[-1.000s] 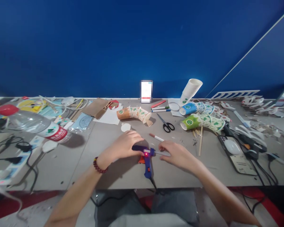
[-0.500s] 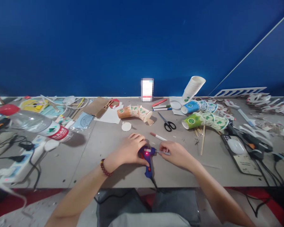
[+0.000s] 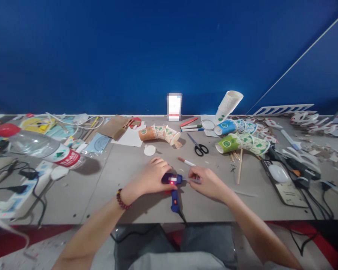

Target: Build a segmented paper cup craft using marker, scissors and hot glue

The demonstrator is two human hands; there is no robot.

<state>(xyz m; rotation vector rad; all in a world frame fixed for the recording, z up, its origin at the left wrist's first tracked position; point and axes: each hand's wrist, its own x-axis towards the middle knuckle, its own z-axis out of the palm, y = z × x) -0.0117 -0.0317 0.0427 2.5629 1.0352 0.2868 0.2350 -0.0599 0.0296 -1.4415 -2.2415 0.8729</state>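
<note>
Pinching a pale stick (image 3: pixel 192 180) between the fingers of our right hand (image 3: pixel 208 183), we are grasping the blue glue gun (image 3: pixel 173 179) with our left hand (image 3: pixel 150 176); the gun is sitting between them — handle (image 3: pixel 175 204) pointing toward us, red light (image 3: pixel 172 183) glowing; beyond, a marker (image 3: pixel 187 162) is lying on the table (image 3: pixel 107 176); farther out, scissors (image 3: pixel 197 144) and orange cups (image 3: pixel 159 134) are resting.
</note>
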